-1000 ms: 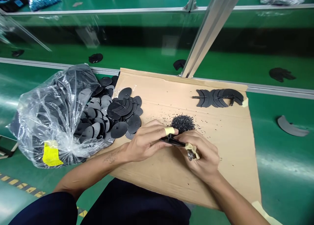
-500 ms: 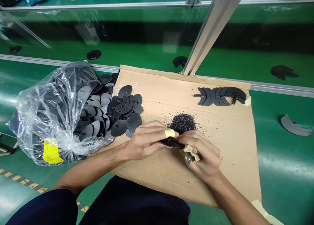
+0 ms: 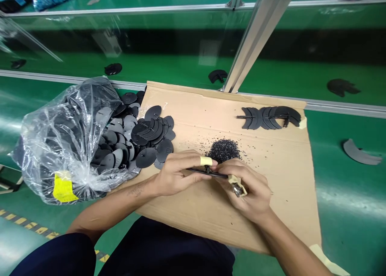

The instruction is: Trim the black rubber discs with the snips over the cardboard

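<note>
The left hand (image 3: 175, 173) has a narrow grip, thumb and fingers pinching one thin black piece (image 3: 195, 170), which is seen edge-on above the cardboard sheet (image 3: 187, 211). One strip of pale tape (image 3: 206, 161) wraps a finger. The right hand (image 3: 249, 187) curls around one tool (image 3: 237, 190), only its metal end and tape wrapping visible; the piece's right end lies right beside it, and whether they touch I cannot tell.

Just beyond the hands is one mound of black chips (image 3: 224, 149), with loose specks around it. Leftward, black discs (image 3: 164, 149) overlap too much to count, spreading off the cardboard to one clear bag (image 3: 60, 135) with one yellow label (image 3: 64, 189). At the cardboard's far right, curved black parts (image 3: 271, 117) form one overlapping row, their number unclear.

On the green table (image 3: 346, 203) to the right lies one curved grey part (image 3: 362, 152). Past the metal rail (image 3: 337, 108), four dark pieces (image 3: 340, 87) show, well apart.
</note>
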Tool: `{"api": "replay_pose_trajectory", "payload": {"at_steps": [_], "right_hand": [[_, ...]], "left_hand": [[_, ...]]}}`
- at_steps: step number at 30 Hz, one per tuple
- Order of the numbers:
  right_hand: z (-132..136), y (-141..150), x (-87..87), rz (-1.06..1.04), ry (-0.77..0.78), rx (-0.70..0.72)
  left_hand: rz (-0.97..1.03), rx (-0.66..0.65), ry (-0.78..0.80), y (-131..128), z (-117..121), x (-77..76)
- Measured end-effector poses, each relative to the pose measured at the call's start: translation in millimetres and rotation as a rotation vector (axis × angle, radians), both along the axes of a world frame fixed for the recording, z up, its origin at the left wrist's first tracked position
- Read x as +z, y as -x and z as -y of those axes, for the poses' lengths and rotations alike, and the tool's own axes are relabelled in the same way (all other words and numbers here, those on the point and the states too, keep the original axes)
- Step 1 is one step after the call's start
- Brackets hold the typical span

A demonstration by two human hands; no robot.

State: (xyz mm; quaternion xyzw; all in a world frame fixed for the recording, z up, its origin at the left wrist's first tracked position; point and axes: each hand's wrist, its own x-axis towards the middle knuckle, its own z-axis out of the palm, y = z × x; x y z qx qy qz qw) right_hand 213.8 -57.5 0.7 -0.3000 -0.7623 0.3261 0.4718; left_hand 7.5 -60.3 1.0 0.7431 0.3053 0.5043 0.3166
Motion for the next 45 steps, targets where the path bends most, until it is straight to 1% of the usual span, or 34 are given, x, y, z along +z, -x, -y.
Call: {"api": "replay_pose_trajectory", "payload": {"at_steps": [4,7,10,13,17,23,27,31,34,37,39,41,43,45], "right_hand": [[-3.0,0.3,1.3,0.004,0.009,-0.012],[-4.4,-3.1,4.0,0.013,0.012,-0.009],[-8.5,-10.4,8.5,0.097,0.017,-0.017],[-15.9,-18.1,10.8,0.246,-0.060,-0.043],[-22.4,-22.7,8.0,0.404,-0.194,-0.046],[-22.2,-24.6,4.2,0.492,-0.232,-0.055],[-20.5,-26.1,3.2,0.551,-0.268,-0.090],[-18.3,-26.0,2.8,0.628,-0.340,-0.148],[-18.3,-26.4,3.0,0.636,-0.354,-0.163],[-19.8,-28.1,3.0,0.664,-0.372,-0.199],[-21.1,-29.7,2.8,0.701,-0.397,-0.232],[-22.4,-32.0,3.0,0.721,-0.391,-0.226],[-23.6,-35.2,4.4,0.705,-0.343,-0.186],[-24.7,-38.8,7.8,0.653,-0.259,-0.140]], "left_hand": [[-0.073,0.076,-0.087,2.3,-0.1,-2.8],[-0.114,0.075,-0.108,2.2,0.1,-2.1],[-0.138,0.073,-0.097,2.0,-0.1,-0.2],[-0.145,0.087,-0.078,3.0,-1.1,0.6],[-0.139,0.075,-0.095,4.3,-2.7,-0.8],[-0.153,0.055,-0.053,4.1,-3.0,-3.0],[-0.121,0.040,-0.027,2.9,-1.7,-5.1],[-0.093,0.036,-0.003,1.5,-0.6,-6.2],[-0.125,0.040,0.000,1.1,-0.7,-4.3],[-0.195,0.078,-0.044,1.1,-1.2,-3.1],[-0.257,0.096,-0.103,1.0,-1.7,-4.5],[-0.343,0.102,-0.169,0.7,-2.4,-7.3],[-0.424,0.117,-0.225,0.2,-3.4,-9.9],[-0.446,0.176,-0.265,-0.4,-4.4,-11.2]]}}
